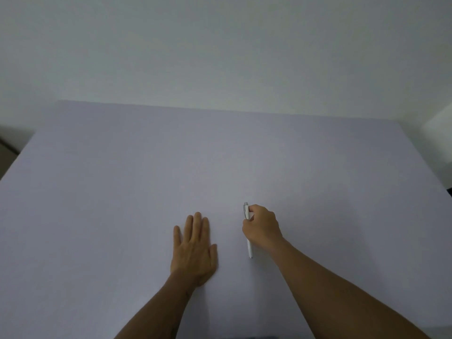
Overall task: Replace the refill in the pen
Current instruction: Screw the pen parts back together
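Note:
A white pen point(249, 248) with a silver clip end lies lengthwise on the pale lilac table point(122, 179), its clip end pointing away from me and its tip toward me. My right hand point(263, 226) is curled over the pen's upper half, fingers closed around the barrel. The middle of the pen is hidden under that hand. My left hand point(194, 248) rests flat on the table to the left of the pen, palm down, fingers together and extended, holding nothing. No loose refill is in view.
The table's far edge meets a plain white wall point(220, 57). A dark strip of floor or furniture point(7, 148) shows past the table's left corner, and a pale object point(437, 126) past the right corner.

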The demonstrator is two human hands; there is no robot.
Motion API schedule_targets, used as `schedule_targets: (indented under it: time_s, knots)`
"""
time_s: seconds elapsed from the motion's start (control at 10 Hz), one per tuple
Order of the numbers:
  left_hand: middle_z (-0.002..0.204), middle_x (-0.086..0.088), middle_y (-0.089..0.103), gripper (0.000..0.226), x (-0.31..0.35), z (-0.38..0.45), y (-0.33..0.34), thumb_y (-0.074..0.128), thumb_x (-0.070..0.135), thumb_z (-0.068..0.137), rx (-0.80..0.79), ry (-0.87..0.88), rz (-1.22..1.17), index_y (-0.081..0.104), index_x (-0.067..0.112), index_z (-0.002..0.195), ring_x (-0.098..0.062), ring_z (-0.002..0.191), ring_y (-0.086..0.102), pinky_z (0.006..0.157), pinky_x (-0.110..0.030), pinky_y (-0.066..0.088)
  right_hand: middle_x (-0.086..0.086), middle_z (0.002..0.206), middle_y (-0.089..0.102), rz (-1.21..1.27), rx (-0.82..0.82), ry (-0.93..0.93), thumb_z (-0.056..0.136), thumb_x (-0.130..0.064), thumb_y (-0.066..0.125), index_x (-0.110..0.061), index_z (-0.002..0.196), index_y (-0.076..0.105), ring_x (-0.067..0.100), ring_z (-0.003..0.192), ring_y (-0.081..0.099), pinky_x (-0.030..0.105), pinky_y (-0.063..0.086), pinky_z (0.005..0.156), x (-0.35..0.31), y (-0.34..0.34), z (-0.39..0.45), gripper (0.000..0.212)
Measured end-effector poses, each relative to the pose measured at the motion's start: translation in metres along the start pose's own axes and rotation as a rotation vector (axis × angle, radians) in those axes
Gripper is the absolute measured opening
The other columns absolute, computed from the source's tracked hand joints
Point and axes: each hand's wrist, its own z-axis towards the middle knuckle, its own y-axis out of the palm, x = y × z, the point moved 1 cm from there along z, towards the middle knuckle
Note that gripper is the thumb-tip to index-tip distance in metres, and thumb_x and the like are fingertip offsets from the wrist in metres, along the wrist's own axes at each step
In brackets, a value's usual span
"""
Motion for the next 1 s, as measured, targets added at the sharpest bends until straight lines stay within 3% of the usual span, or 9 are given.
schedule_targets:
  time_s: [0.1,0.2,0.4,0.6,0.7,0.8,0.9,1.0]
  knots:
    - [0.164,-0.01,-0.011,0.074,-0.004,-0.001,0.011,0.014,0.049,0.093,0.009,0.012,-0.016,-0.002,0.011,0.155,-0.027,0.149,-0.018,0.119,-0.055,-0.01,0.007,0.091,0.069,-0.053,-0.018,-0.012,0.082,-0.012,0.054,-0.01,0.095,0.063,0.03,0.088,0.063,0.032,0.049,0.073,-0.005,0.016,0.002,0.016]
    - [0.164,-0.01,-0.01,0.074,-0.009,0.001,0.015,0.015,0.05,0.094,0.025,0.033,-0.004,-0.001,0.011,0.155,-0.026,0.149,-0.019,0.119,-0.056,-0.01,0.007,0.098,0.067,-0.103,0.004,-0.02,0.083,-0.014,0.056,-0.012,0.106,0.06,0.03,0.091,0.063,0.031,0.046,0.071,-0.009,0.029,0.003,0.023]
    - [0.164,-0.011,0.005,0.072,-0.009,0.002,0.022,0.025,0.049,0.094,0.064,0.034,-0.01,0.013,0.011,0.155,-0.026,0.151,-0.006,0.12,-0.057,0.004,0.006,0.108,0.066,-0.242,0.077,-0.079,0.085,-0.013,0.064,-0.012,0.12,0.057,0.026,0.094,0.065,0.029,0.045,0.07,-0.012,0.041,0.004,0.035]
    - [0.164,-0.01,0.009,0.074,-0.009,0.002,0.023,0.03,0.048,0.092,0.102,0.033,-0.015,0.018,0.012,0.154,-0.024,0.152,-0.002,0.122,-0.053,0.005,0.007,0.107,0.067,-0.264,0.102,-0.104,0.086,-0.016,0.062,-0.013,0.119,0.059,0.029,0.095,0.066,0.031,0.044,0.068,-0.008,0.04,0.006,0.033]
    - [0.164,-0.009,0.009,0.073,-0.008,0.001,0.018,0.03,0.046,0.091,0.098,0.038,-0.012,0.018,0.012,0.154,-0.024,0.152,-0.001,0.123,-0.05,0.003,0.01,0.107,0.066,-0.261,0.053,-0.112,0.087,-0.017,0.061,-0.009,0.112,0.058,0.032,0.096,0.064,0.032,0.043,0.068,-0.005,0.033,0.004,0.026]
    - [0.164,-0.009,0.01,0.072,-0.008,0.0,0.01,0.03,0.044,0.091,0.088,0.048,-0.024,0.019,0.011,0.154,-0.025,0.152,0.002,0.123,-0.047,0.002,0.01,0.099,0.064,-0.217,0.033,-0.098,0.086,-0.019,0.061,-0.012,0.091,0.05,0.033,0.086,0.061,0.031,0.037,0.064,-0.002,0.02,-0.002,0.015]
    - [0.164,-0.009,0.009,0.071,-0.008,-0.002,-0.004,0.031,0.042,0.092,0.031,0.06,-0.025,0.016,0.011,0.154,-0.025,0.151,0.004,0.123,-0.045,0.006,0.01,0.1,0.062,-0.208,0.018,-0.105,0.084,-0.022,0.062,-0.013,0.09,0.047,0.036,0.095,0.061,0.032,0.039,0.067,0.005,0.006,-0.011,0.018]
    - [0.161,-0.01,0.02,0.065,-0.004,-0.006,-0.023,0.033,0.035,0.093,0.003,0.06,0.008,0.022,0.008,0.151,-0.026,0.147,0.019,0.12,-0.042,0.02,0.012,0.124,0.061,-0.225,0.011,-0.146,0.089,-0.025,0.057,-0.008,0.124,0.055,0.034,0.115,0.057,0.037,0.045,0.083,0.017,-0.008,-0.027,0.039]
